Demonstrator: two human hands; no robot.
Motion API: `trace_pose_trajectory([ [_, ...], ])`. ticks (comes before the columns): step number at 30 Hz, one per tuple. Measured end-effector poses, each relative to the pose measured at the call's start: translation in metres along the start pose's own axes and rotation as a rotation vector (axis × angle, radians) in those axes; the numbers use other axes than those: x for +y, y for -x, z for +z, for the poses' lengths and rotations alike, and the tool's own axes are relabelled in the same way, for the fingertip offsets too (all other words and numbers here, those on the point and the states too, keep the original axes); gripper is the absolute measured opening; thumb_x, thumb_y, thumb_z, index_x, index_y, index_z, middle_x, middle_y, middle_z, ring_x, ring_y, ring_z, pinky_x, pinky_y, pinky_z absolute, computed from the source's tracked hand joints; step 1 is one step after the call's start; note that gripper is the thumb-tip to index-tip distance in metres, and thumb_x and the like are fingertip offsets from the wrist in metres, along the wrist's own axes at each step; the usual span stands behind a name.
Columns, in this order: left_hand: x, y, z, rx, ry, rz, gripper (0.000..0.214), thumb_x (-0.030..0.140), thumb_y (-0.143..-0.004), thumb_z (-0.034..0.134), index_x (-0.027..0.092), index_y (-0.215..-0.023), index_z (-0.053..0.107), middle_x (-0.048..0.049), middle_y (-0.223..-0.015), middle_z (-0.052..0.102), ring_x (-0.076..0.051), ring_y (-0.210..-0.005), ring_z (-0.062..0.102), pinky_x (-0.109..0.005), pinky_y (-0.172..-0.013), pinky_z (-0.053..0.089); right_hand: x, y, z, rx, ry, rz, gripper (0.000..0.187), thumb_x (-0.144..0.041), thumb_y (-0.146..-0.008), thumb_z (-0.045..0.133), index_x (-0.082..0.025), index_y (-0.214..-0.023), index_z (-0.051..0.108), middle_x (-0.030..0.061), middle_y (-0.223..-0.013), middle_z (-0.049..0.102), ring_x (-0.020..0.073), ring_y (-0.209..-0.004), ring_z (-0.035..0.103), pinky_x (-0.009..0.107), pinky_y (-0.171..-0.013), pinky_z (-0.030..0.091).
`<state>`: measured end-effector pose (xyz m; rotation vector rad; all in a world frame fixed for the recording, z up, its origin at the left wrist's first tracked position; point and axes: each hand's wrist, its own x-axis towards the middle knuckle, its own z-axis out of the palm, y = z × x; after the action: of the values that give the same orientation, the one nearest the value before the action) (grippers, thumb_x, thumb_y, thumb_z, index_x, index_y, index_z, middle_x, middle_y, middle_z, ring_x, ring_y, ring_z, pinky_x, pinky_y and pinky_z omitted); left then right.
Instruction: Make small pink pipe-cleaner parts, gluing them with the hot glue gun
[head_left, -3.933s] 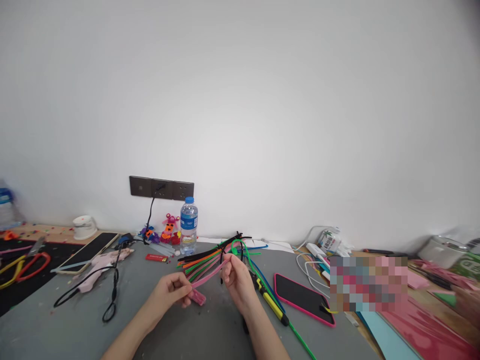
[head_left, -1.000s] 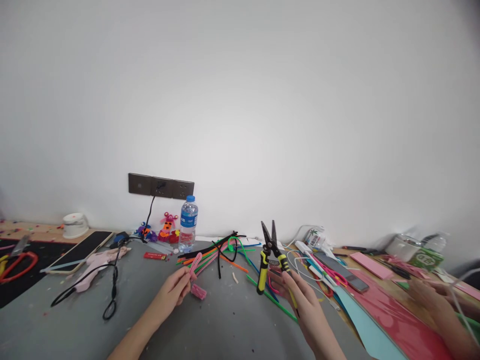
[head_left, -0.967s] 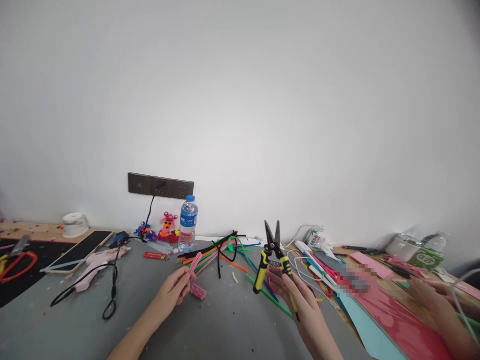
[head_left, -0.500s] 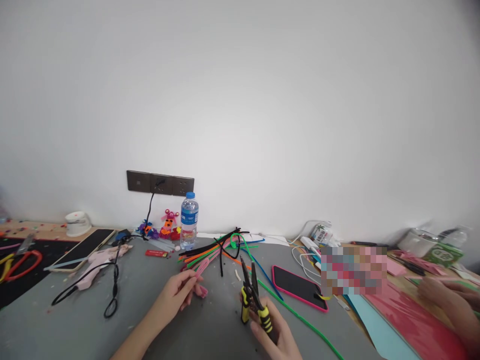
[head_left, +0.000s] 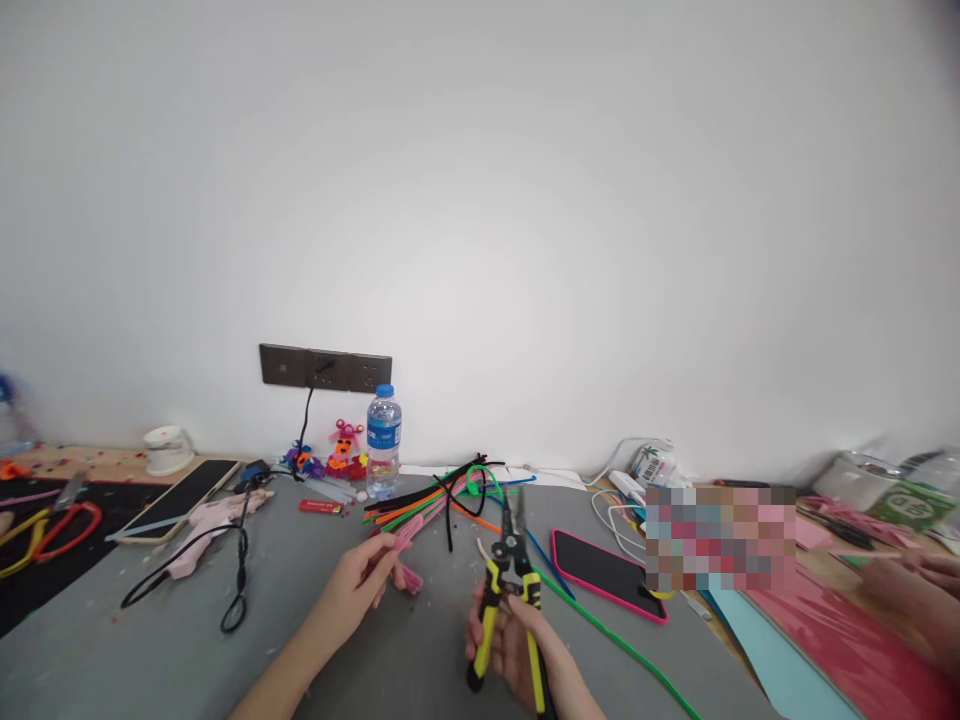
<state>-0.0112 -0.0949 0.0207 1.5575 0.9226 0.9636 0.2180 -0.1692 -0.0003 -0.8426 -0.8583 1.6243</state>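
Observation:
My left hand (head_left: 358, 591) pinches a pink pipe cleaner (head_left: 406, 545) low over the grey mat (head_left: 150, 660), its coiled end just right of the fingers. My right hand (head_left: 517, 650) grips the yellow and black handles of a pair of cutters (head_left: 507, 575), blades pointing up and away, a short way right of the pink stem. Behind both hands lies a fan of pipe cleaners (head_left: 435, 497) in orange, green, black and pink. A long green pipe cleaner (head_left: 622, 640) trails off to the right.
A water bottle (head_left: 383, 442) and small pipe-cleaner figures (head_left: 341, 455) stand by the wall socket. A pink-cased phone (head_left: 604, 573) lies right of the cutters. A glue gun with black cord (head_left: 202, 525) and red scissors (head_left: 60, 525) are left. Another person's hand (head_left: 911, 590) rests far right.
My right hand let go of the pink pipe cleaner, picked up the cutters from the right and brought them in beside my left hand. My left hand kept the pink stem.

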Motion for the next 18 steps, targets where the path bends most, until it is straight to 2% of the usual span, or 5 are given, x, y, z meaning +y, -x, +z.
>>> trace_pose_trajectory([
  [2, -0.001, 0.000, -0.001, 0.029, 0.001, 0.006, 0.046, 0.059, -0.085, 0.054, 0.016, -0.094, 0.066, -0.0025, -0.065, 0.066, -0.008, -0.041, 0.039, -0.020, -0.043, 0.031, 0.006, -0.001, 0.009, -0.037, 0.082, 0.025, 0.062, -0.073, -0.076, 0.052, -0.015, -0.091, 0.068, 0.0099, -0.071, 0.068, 0.0283, -0.073, 0.069, 0.039, -0.072, 0.050],
  [6, -0.004, 0.000, -0.003, 0.057, -0.046, 0.020, 0.044, 0.056, -0.087, 0.054, 0.016, -0.098, 0.066, -0.0034, -0.067, 0.068, -0.009, -0.042, 0.042, -0.021, -0.044, 0.034, 0.020, 0.001, 0.020, -0.067, 0.295, -0.017, 0.067, -0.078, -0.075, 0.049, -0.016, -0.086, 0.071, 0.0111, -0.076, 0.071, 0.0310, -0.087, 0.068, 0.042, -0.080, 0.050],
  [10, -0.005, 0.000, -0.003, 0.069, -0.108, 0.030, 0.041, 0.051, -0.089, 0.052, 0.015, -0.102, 0.067, -0.0036, -0.067, 0.069, -0.011, -0.042, 0.044, -0.021, -0.045, 0.036, 0.033, 0.010, 0.019, -0.151, 0.346, 0.077, 0.073, -0.080, -0.080, 0.038, -0.015, -0.086, 0.070, 0.0120, -0.073, 0.071, 0.0302, -0.085, 0.069, 0.040, -0.080, 0.050],
  [13, -0.003, 0.001, -0.001, 0.079, -0.135, 0.019, 0.038, 0.049, -0.088, 0.053, 0.016, -0.099, 0.069, -0.0035, -0.067, 0.070, -0.011, -0.042, 0.045, -0.022, -0.045, 0.037, 0.034, 0.013, 0.015, -0.182, 0.347, 0.134, 0.071, -0.078, -0.081, 0.039, -0.014, -0.087, 0.069, 0.0131, -0.076, 0.071, 0.0304, -0.086, 0.069, 0.040, -0.079, 0.051],
  [18, 0.003, 0.004, 0.001, 0.058, -0.213, 0.050, 0.034, 0.041, -0.091, 0.049, 0.017, -0.094, 0.071, -0.0022, -0.066, 0.070, -0.013, -0.046, 0.050, -0.021, -0.047, 0.038, 0.020, 0.002, 0.008, -0.503, 0.175, 0.332, 0.070, -0.075, -0.076, 0.053, -0.010, -0.095, 0.066, 0.0158, -0.084, 0.071, 0.0313, -0.090, 0.069, 0.043, -0.087, 0.048],
])
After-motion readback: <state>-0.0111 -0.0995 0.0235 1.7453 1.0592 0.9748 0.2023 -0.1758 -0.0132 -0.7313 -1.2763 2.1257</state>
